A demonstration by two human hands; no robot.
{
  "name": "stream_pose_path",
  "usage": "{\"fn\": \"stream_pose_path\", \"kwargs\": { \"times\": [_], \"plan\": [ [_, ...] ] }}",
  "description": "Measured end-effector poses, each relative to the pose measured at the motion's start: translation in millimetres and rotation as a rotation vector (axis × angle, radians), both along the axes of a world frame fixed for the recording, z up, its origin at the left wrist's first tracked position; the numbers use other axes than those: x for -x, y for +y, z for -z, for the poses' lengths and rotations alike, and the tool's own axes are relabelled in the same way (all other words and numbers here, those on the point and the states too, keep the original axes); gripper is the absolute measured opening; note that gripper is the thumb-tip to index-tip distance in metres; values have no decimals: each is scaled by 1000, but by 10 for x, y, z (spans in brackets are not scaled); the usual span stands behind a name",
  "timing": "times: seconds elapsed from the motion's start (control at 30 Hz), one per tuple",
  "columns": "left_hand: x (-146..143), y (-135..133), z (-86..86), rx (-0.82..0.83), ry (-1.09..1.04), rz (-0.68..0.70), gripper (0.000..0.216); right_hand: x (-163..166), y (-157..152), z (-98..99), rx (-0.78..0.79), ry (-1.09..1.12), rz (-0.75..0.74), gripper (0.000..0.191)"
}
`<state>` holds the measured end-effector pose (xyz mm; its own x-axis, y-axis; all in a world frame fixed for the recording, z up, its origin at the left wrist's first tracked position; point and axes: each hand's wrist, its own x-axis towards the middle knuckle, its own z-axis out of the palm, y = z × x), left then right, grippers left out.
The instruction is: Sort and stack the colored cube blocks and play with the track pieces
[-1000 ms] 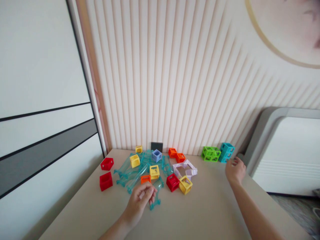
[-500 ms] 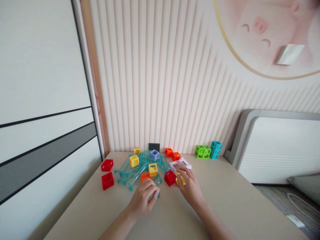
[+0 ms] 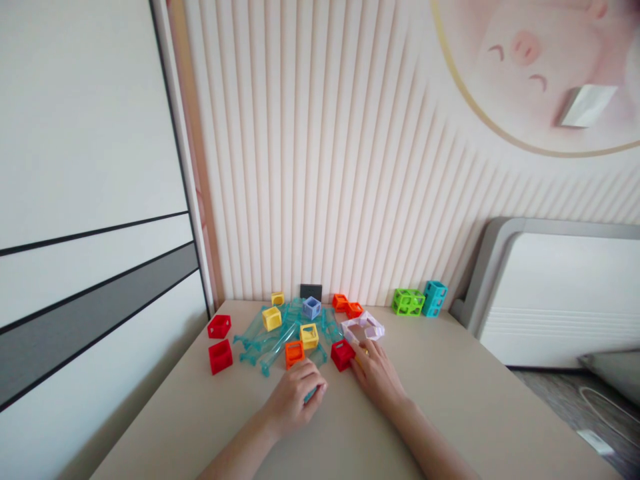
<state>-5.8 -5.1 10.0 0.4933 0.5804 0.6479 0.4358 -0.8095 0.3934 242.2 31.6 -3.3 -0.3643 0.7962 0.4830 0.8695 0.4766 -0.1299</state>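
Observation:
My left hand [image 3: 296,399] is closed above the front of the pile, with a bit of a translucent teal piece [image 3: 310,395] showing between its curled fingers. Just beyond its knuckles stands an orange cube block [image 3: 294,354]. A yellow block, mostly hidden, lies under the fingers of my right hand [image 3: 376,373], which curl over it. Against those fingertips sits a red cube block [image 3: 342,355]. A pale lilac frame [image 3: 363,326] lies just behind my right hand. Teal tube pieces [image 3: 278,343] spread in the middle, with a yellow cube [image 3: 309,335] among them.
Two red blocks [image 3: 221,357] lie near the table's left edge. At the back are a blue cube [image 3: 311,307], orange blocks [image 3: 354,309] and a small black box [image 3: 311,292]. Joined green blocks [image 3: 409,302] and a teal stack [image 3: 434,298] stand back right, near the wall.
My right hand has settled lower over the yellow block, hiding most of it. My left hand has shifted slightly right. The orange block beyond it now shows more of its face.

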Motion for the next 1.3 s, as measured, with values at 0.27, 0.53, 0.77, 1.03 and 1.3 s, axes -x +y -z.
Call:
{"fn": "stream_pose_path", "kwargs": {
  "times": [0.27,0.53,0.77,1.03,1.3],
  "plan": [
    [-3,9,47,-7,48,-19,19,43,-69,-79,36,-77,68,36],
    [64,74,-50,-105,1,-248,19,49,-75,-59,-24,-151,184,44],
    [94,413,-200,-30,202,-577,25,13,-116,-134,-116,-89,189,27],
    [-35,541,-99,40,404,-724,48,108,-223,-212,-139,3,-12,22],
    [-48,511,-8,-23,340,-739,37,135,-259,-223,-98,40,-45,23]
  ]
}}
